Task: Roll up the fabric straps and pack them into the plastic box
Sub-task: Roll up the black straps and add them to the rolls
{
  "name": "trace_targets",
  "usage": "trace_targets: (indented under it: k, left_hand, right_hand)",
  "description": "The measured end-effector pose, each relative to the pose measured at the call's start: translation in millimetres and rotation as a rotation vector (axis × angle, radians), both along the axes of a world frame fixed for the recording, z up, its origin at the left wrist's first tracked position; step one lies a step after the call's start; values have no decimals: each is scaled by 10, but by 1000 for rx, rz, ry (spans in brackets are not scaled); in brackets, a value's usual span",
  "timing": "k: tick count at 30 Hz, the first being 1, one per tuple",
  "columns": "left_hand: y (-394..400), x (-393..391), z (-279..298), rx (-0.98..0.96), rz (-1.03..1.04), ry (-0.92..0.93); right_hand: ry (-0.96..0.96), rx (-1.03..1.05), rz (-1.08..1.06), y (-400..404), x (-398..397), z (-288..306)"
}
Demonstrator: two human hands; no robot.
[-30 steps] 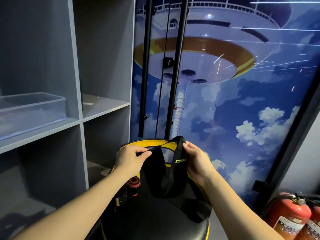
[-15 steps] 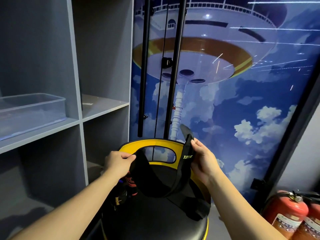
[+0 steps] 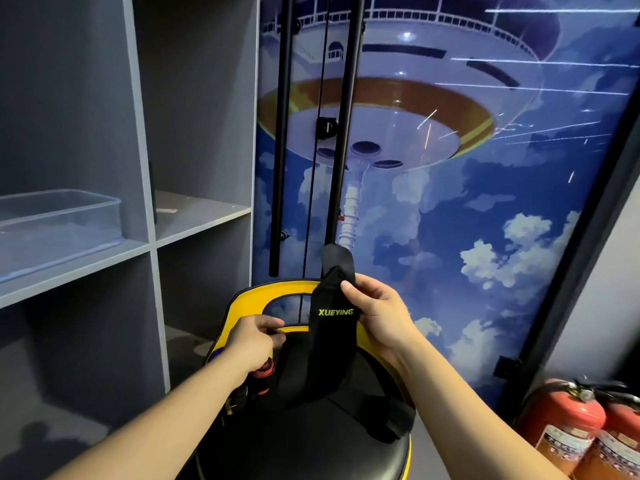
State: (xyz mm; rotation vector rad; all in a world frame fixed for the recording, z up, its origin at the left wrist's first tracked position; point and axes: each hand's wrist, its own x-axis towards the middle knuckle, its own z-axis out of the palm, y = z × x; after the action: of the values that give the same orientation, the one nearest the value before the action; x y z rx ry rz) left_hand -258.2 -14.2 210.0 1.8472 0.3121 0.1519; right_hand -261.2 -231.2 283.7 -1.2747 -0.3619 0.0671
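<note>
**A:** Grey shelving (image 3: 145,244) on our left, big cloud-and-spaceship mural (image 3: 450,168) straight ahead, and we're over a black and yellow stool (image 3: 311,445). The plastic box (image 3: 59,226) sits on the shelf, well off to the left, and looks empty.

**B:** So we're at the very start of rolling, we reckon?

**A:** Yep. Our right hand (image 3: 377,317) pinches the black strap (image 3: 332,327) near its top end, right by the XUEYING print. Our left hand (image 3: 252,344) has its grip curled on the other run, lower down. The strap sags in a loop between them onto the seat.

**B:** Next move?

**A:** Probably fold that top end over and start winding, keeping it taut. Red buckle bits (image 3: 261,375) sit under our left wrist.
</note>
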Motion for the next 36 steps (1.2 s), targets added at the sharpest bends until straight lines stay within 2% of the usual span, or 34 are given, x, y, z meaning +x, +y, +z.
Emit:
trace_targets:
  k: [5,10,12,14,16,24,30,33,36]
  left_hand:
    - [-54,-1,145,-62,-53,-93]
    - [-231,-171,624,-306,-167,-308]
    - [-255,-178,706,-237,-200,-344]
    - [-270,-160,734,-135,-178,-344]
    - [-296,-177,766,-139,-165,-336]
    - [-416,-485,1110,-343,-201,-356]
    - [-373,-780,1422,-541,-404,-285]
    - [-390,-810,1424,-599,-435,-273]
    - [-388,-735,1266,-579,-402,-241]
  right_hand:
    - [0,-50,-41,61,71,40]
    - [56,-47,-91,128,106,31]
    - [64,-41,-95,135,77,38]
    - [54,-46,-106,121,19,64]
    - [28,-56,-127,87,-57,117]
    - [-107,-121,-151,-100,-387,361]
    - [-182,-83,-120,-140,-664,643]
    - [-176,-61,-125,-111,-692,657]
    - [-136,-53,-147,-56,-633,538]
